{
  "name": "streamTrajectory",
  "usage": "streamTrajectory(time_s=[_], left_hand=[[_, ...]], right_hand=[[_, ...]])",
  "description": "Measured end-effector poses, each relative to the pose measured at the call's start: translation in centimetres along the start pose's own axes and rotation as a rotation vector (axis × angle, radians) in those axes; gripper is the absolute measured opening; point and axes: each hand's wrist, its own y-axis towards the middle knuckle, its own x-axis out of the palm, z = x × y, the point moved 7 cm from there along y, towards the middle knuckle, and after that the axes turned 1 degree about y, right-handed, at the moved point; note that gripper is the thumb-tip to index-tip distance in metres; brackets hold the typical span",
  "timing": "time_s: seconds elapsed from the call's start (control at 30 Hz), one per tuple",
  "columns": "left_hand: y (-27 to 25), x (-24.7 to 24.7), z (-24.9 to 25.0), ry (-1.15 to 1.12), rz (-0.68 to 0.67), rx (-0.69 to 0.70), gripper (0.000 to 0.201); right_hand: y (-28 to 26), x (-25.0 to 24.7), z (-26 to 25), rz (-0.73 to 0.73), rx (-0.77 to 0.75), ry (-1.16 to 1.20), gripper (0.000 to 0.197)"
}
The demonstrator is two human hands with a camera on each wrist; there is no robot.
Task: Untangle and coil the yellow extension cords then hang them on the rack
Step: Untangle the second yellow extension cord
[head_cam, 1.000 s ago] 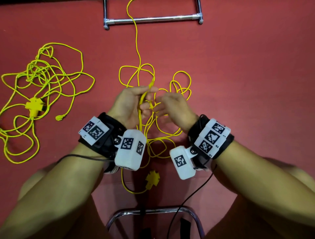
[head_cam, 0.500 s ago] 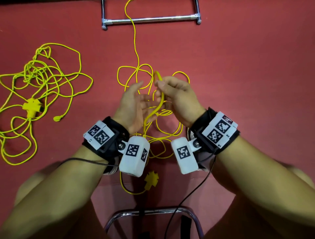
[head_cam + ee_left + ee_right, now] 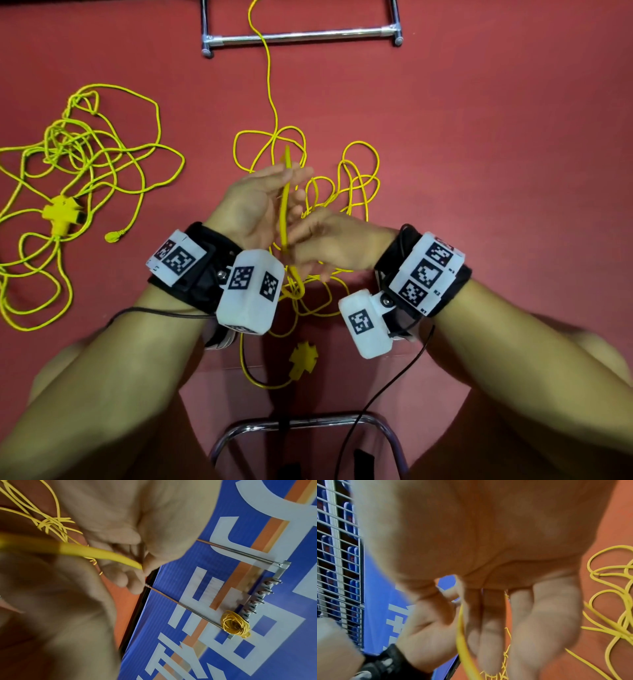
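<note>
One coil (image 3: 235,623) hangs on rack (image 3: 260,595). Left hand (image 3: 255,205) pinches middle cord (image 3: 284,212); right hand (image 3: 329,243) grip unclear. Another tangle (image 3: 78,171) waits at table's (image 3: 479,137) left edge.

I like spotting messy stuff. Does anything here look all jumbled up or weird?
Yes. The yellow cord between the hands is knotted into crossing loops on the red floor. A second cord pile at the left is tangled too. One strand runs up under the rack bar.
</note>
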Motion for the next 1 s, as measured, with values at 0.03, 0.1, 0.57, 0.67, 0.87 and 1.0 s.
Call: streamTrajectory(time_s=[0.03,0.1,0.57,0.67,0.87,1.0], left_hand=[[-0.2,0.3,0.4,0.008,-0.033,0.037,0.018],[-0.6,0.9,0.8,0.015,-0.098,0.058,0.017],[-2.8,2.5,-3.8,0.405,-0.281,-0.266,0.034],[-2.1,1.7,-2.5,0.309,-0.194,-0.196,0.022],[-0.3,0.2,-0.5,-0.041,-0.132,-0.114,0.045],[0.2,-1.0,-0.9,-0.063,0.032,-0.159,0.03]], right_hand=[[0.0,-0.6,0.6,0.06,0.102,0.039,0.023],[0.0,-2.8,1.6,0.284,0.206,0.206,0.023],[0.3,-6.5,1.0,0.628,-0.074,0.66,0.011],[0.2,-5.2,0.2,0.513,-0.096,0.627,0.016],[0.4,-1.3,-0.2,0.17,-0.019,0.398,0.02],[-0.1,0.1,0.1,-0.016,0.07,0.213,0.022]])
